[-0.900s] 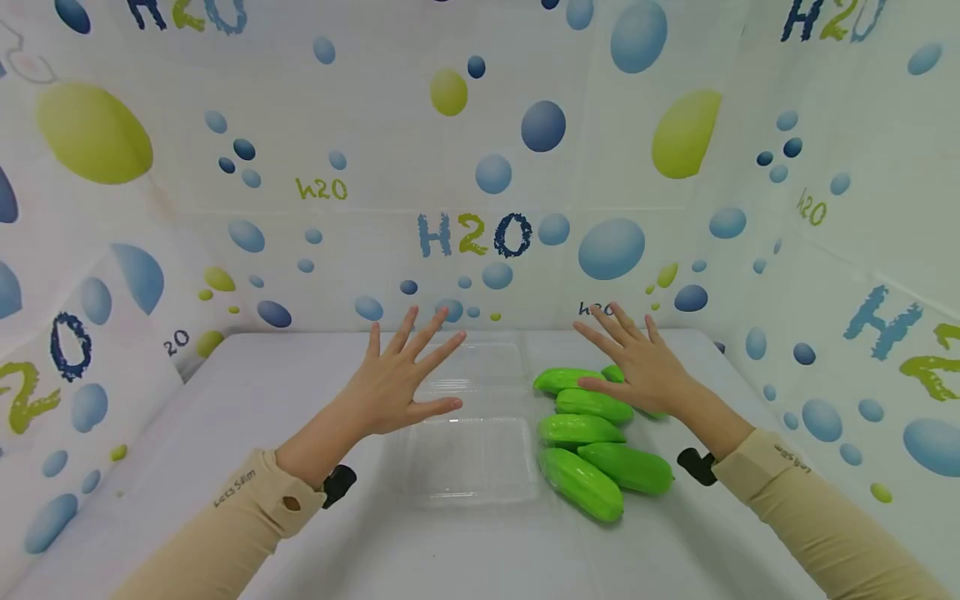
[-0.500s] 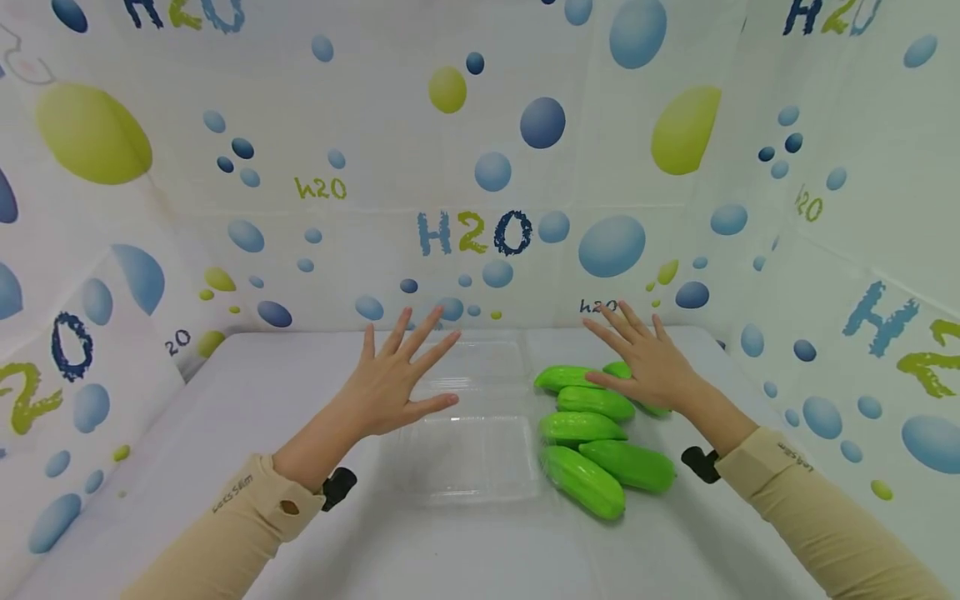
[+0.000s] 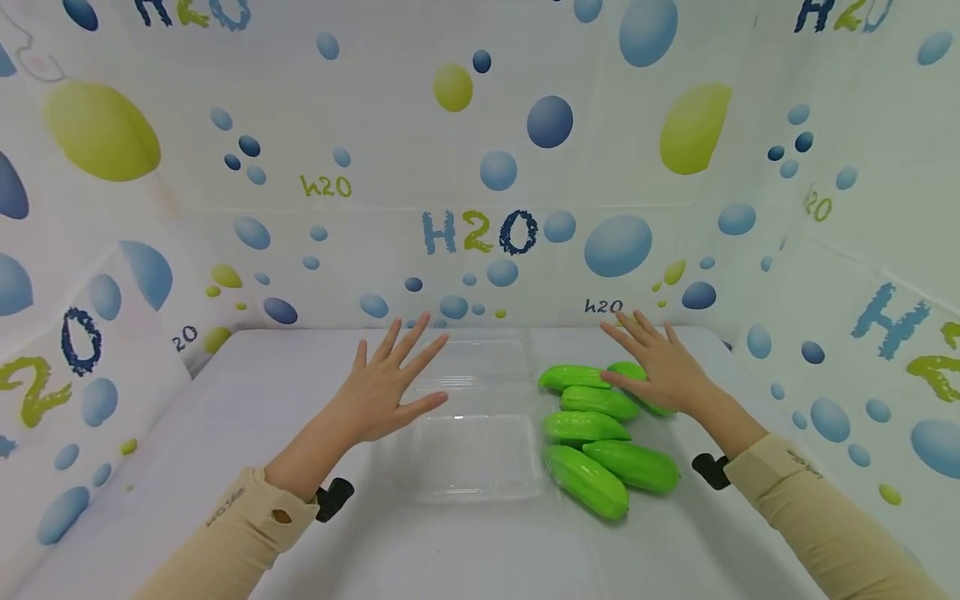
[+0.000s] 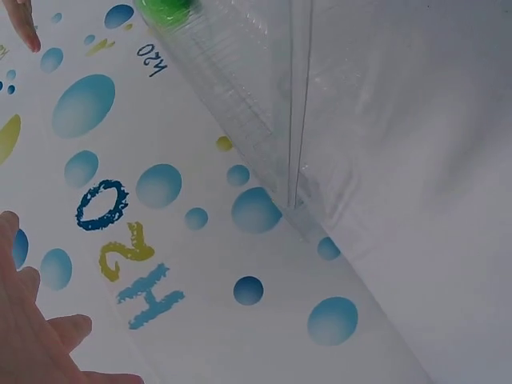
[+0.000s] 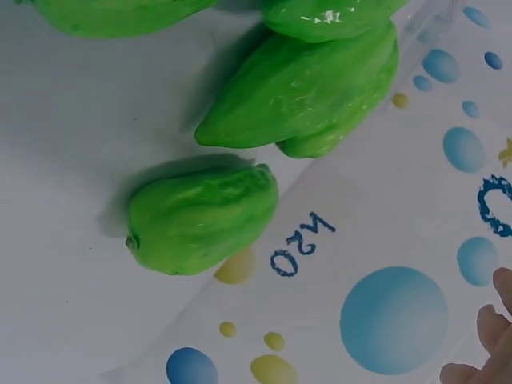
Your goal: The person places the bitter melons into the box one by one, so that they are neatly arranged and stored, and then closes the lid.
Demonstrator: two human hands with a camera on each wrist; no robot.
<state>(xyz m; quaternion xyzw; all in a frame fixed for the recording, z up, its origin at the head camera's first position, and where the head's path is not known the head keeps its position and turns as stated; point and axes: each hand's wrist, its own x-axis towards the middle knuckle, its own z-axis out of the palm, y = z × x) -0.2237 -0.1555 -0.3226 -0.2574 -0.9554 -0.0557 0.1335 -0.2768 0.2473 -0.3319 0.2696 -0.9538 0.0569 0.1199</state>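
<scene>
My left hand [image 3: 382, 387], fingers spread, hovers left of a clear plastic container [image 3: 476, 454] with two shallow sections, one behind the other. Nothing is in its grasp. My right hand [image 3: 663, 367] is also spread and holds nothing, above the far end of a group of glossy green, faintly ribbed fruits [image 3: 588, 483], partly hiding a few of them. Seen from the right wrist, one fruit [image 5: 204, 220] lies apart from the others, which taper to a point. The left wrist view shows the container's transparent wall [image 4: 240, 104] and part of the left hand [image 4: 32, 320].
A white cloth covers the table [image 3: 450, 550]. Behind and at both sides stand white curtains [image 3: 375, 133] printed with blue and green drops and H2O lettering. A dark camera mount [image 3: 334, 498] sits at the left wrist, another dark mount [image 3: 710, 471] at the right.
Both hands have drifted slightly apart, the left one leftward and the right one rightward, fingers still spread. The fruits and container have stayed in place; the head view has shifted a little.
</scene>
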